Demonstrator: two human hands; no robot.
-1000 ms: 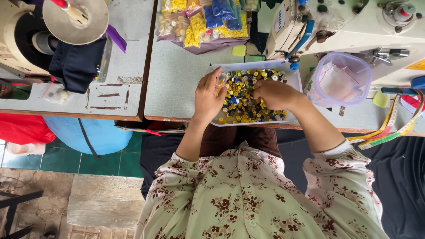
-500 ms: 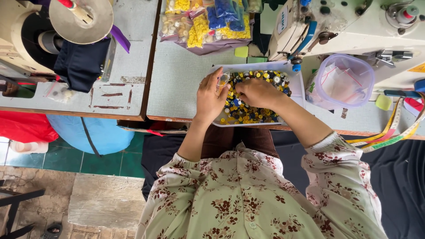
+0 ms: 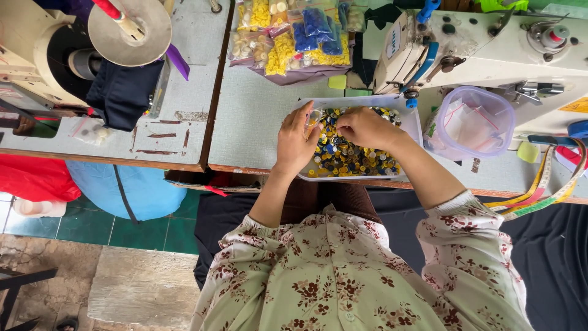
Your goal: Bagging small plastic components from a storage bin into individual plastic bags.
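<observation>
A shallow white tray (image 3: 411, 116) full of mixed yellow, blue and dark buttons (image 3: 352, 156) sits on the grey table in front of me. My left hand (image 3: 295, 142) rests at the tray's left edge and pinches a small clear bag (image 3: 314, 116) between thumb and fingers. My right hand (image 3: 365, 127) hovers over the buttons beside the bag, fingers bunched together; whether it holds a button is hidden.
Bags of yellow, white and blue buttons (image 3: 293, 38) lie behind the tray. A white sewing machine (image 3: 490, 52) and a clear plastic tub (image 3: 475, 123) stand to the right, with measuring tape (image 3: 540, 187) at the edge. A thread spool stand (image 3: 128, 30) is at left.
Both hands have drawn closer together over the tray's far left part; the left hand's small clear bag is now visible with the right fingers next to it.
</observation>
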